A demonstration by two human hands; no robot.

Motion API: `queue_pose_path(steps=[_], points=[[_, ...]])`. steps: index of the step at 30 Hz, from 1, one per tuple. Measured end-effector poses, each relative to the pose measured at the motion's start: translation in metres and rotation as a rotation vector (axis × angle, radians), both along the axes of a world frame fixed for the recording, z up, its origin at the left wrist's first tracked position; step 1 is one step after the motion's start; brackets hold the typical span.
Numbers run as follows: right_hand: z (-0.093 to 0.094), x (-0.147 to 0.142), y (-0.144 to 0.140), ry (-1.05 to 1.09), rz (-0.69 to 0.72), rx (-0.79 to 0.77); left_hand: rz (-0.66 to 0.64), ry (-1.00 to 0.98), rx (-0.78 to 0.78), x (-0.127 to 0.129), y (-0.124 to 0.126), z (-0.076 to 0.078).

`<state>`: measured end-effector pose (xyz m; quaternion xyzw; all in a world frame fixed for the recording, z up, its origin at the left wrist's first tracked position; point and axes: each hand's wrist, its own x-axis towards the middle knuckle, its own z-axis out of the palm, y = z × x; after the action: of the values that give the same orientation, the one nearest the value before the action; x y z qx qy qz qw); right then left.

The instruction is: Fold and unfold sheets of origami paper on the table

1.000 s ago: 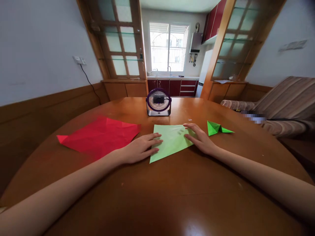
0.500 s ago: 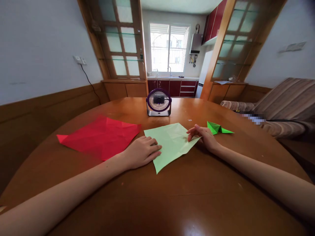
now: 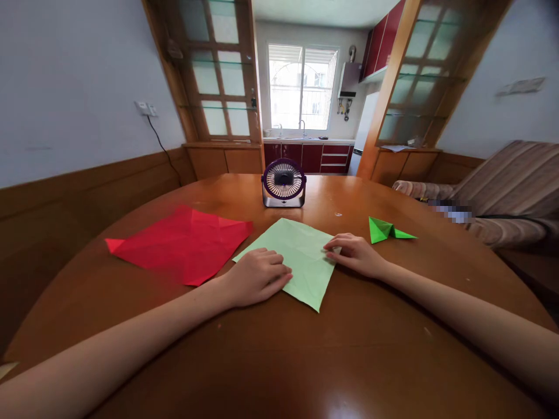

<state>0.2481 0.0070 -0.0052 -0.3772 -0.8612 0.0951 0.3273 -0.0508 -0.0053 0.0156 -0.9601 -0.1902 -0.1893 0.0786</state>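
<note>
A pale green sheet of paper (image 3: pixel 301 244) with faint creases lies turned like a diamond on the wooden table. My left hand (image 3: pixel 259 276) rests on its left part, palm down and fingers stretched out over the paper. At the sheet's right corner is my right hand (image 3: pixel 353 254), its fingertips on the paper and its thumb and fingers a little apart. That corner is partly hidden beneath the right hand. A large red sheet of paper (image 3: pixel 187 241), creased and with a raised left tip, lies to the left. Beyond the right hand sits a folded bright green paper piece (image 3: pixel 383 230).
A small purple fan (image 3: pixel 283 180) stands on the far part of the round wooden table (image 3: pixel 279 366). A striped sofa (image 3: pixel 510 186) is at the right. Behind the table are glass-shelved cabinets (image 3: pixel 220 75) and a kitchen window (image 3: pixel 303 87).
The pale green sheet has turned on the table, its near corner moving right. My right hand has shifted slightly left and its fingers have flattened. My left hand stays on the sheet.
</note>
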Motion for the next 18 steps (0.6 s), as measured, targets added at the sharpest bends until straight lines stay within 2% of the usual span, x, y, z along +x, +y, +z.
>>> queue_pose_path(steps=[6,11,14,18], points=[[0.002,0.000,0.001,-0.078,0.118,0.005,0.087,-0.133,-0.180,-0.008,0.016,0.002],[0.004,0.001,-0.001,-0.080,0.224,-0.054,0.210,-0.053,-0.248,-0.016,0.029,-0.003],[0.003,0.001,-0.001,-0.070,0.179,-0.055,0.174,0.032,-0.224,-0.015,0.027,-0.005],[-0.003,0.004,0.004,-0.023,0.047,-0.030,0.088,0.035,-0.057,-0.010,0.018,-0.004]])
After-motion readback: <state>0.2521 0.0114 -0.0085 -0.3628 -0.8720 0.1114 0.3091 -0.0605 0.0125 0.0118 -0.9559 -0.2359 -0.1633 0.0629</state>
